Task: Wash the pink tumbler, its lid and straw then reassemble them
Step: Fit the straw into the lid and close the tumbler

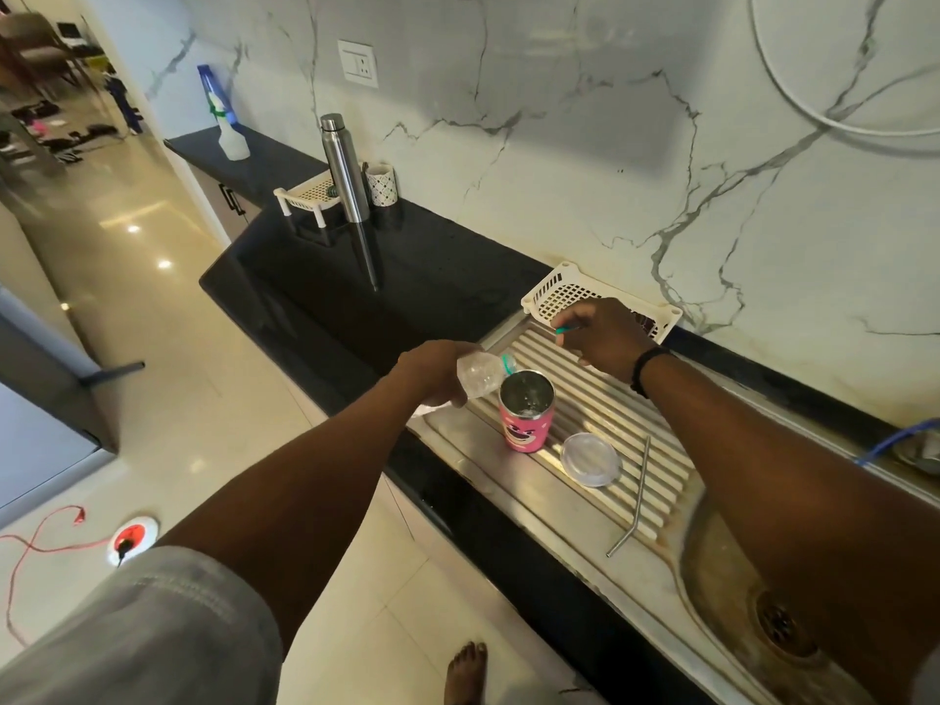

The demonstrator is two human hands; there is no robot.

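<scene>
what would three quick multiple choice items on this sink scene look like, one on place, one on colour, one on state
1. Where does the lid lie?
A. on the tumbler
B. on the drainboard
C. in the basket

2. What colour is the tumbler?
A. pink
B. blue
C. black

3. How is the tumbler?
A. on its side
B. upright and covered
C. upright and open

Key: 1 B, it lies flat on the drainboard ribs beside the straw. 2 A, its wall is pink. 3 C, it stands with its steel inside showing.
</scene>
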